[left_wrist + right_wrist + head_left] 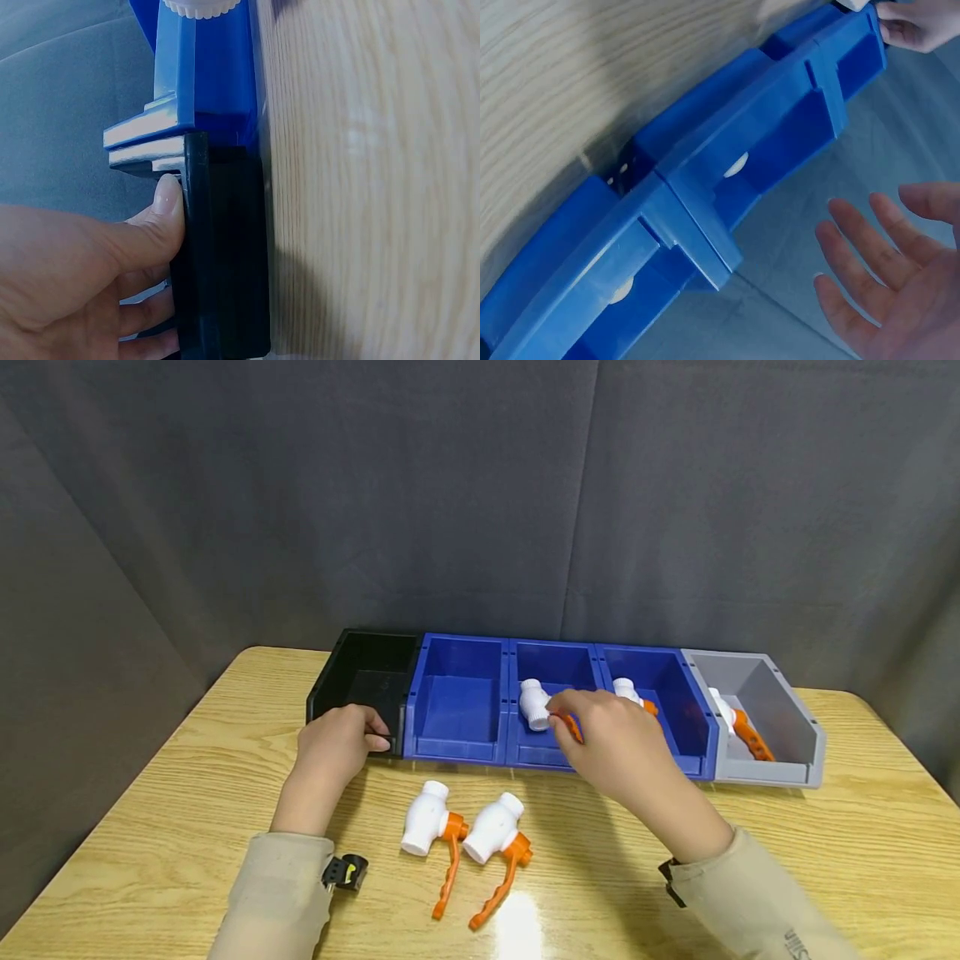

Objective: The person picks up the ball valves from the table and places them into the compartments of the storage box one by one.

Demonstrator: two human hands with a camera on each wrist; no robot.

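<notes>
My left hand point(343, 739) rests at the front lip of the black bin point(225, 255), its thumb along the lip and the other fingers partly hidden behind it. Over the middle blue bin point(551, 758), my right hand point(618, 739) is close to a white ball valve point(534, 704) with an orange handle. The head view hides part of that handle under the hand. In the right wrist view, the right hand's fingers point(881, 262) are spread, with nothing held. Two more white ball valves, a left one point(426, 818) and a right one point(495, 828), lie on the table before the bins.
Along the table's back edge, the bins stand in a row. The left blue bin point(457, 749) adjoins the black one. A valve point(628, 688) lies in the right blue bin, another point(750, 737) in the grey bin point(795, 727). Behind hangs a grey curtain point(480, 502).
</notes>
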